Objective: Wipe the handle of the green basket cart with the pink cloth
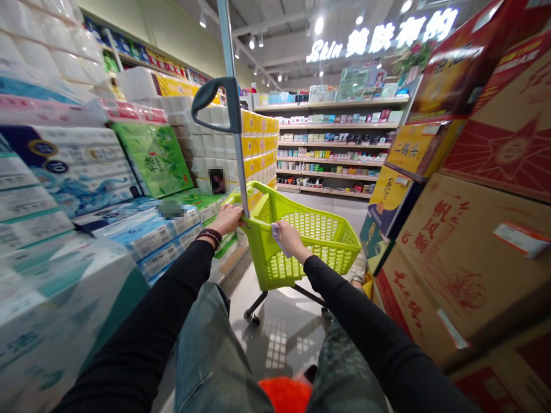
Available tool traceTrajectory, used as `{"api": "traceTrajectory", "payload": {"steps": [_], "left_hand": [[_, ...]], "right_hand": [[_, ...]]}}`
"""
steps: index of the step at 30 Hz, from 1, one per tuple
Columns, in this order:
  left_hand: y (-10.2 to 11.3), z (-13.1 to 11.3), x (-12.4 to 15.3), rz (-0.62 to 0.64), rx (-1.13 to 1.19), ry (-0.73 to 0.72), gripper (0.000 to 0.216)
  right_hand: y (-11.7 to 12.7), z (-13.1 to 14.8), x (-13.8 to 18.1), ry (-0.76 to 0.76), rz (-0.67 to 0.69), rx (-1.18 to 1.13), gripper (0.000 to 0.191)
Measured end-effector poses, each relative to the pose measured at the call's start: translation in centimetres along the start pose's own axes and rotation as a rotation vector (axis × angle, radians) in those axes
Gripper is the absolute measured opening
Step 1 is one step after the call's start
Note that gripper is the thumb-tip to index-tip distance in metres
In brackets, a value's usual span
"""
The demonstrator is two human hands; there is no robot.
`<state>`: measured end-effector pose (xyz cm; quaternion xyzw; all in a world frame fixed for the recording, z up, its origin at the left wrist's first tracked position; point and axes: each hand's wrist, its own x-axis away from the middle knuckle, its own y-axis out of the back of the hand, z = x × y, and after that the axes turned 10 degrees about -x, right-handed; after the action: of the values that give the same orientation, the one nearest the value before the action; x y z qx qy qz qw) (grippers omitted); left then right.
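A lime-green wheeled shopping basket (327,252) stands on the shiny aisle floor in front of my knees. A grey pole (236,132) with a dark grip (215,97) rises from its near rim. My left hand (227,219), with a bead bracelet on the wrist, is closed round the base of that pole at the rim. My right hand (287,238) presses a small pale cloth (276,232) against the basket's near wall, fingers closed on it. The basket looks empty inside. Both arms are in black sleeves.
Stacked packs of toilet paper and tissue (86,172) line the left side. Large red and brown cardboard cartons (469,246) are piled on the right. Shelves of small boxed goods (336,155) close the far end under a lit sign. Grey floor (284,332) runs between.
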<state>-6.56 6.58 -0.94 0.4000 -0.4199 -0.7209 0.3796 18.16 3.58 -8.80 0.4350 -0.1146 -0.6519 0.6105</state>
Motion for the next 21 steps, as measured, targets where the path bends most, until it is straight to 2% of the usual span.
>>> {"api": "traceTrajectory", "payload": {"steps": [3, 6, 8, 10, 13, 17, 21], "left_hand": [[-0.3, 0.3, -0.1, -0.02, 0.018, 0.003, 0.017], [-0.8, 0.7, -0.1, -0.044, 0.034, 0.005, 0.016], [-1.2, 0.6, -0.1, -0.055, 0.037, 0.005, 0.016], [-1.4, 0.4, -0.2, -0.071, 0.036, 0.01, 0.016], [-1.6, -0.1, -0.4, -0.099, 0.051, 0.026, 0.018], [-1.7, -0.4, -0.6, -0.102, 0.064, 0.024, 0.018], [-1.6, -0.5, -0.3, -0.105, 0.056, 0.009, 0.018]], "right_hand": [[-0.1, -0.3, 0.4, 0.116, 0.011, 0.0, 0.028], [1.2, -3.0, 2.2, 0.177, 0.001, 0.064, 0.035], [2.0, -4.7, 3.3, 0.14, -0.031, 0.121, 0.037], [2.1, -5.2, 3.7, 0.071, -0.052, 0.16, 0.037], [1.0, -3.9, 2.6, 0.035, -0.039, 0.152, 0.039], [0.5, -2.9, 1.5, 0.079, -0.014, 0.073, 0.042], [2.3, -5.8, 3.0, 0.084, -0.038, 0.073, 0.038]]}}
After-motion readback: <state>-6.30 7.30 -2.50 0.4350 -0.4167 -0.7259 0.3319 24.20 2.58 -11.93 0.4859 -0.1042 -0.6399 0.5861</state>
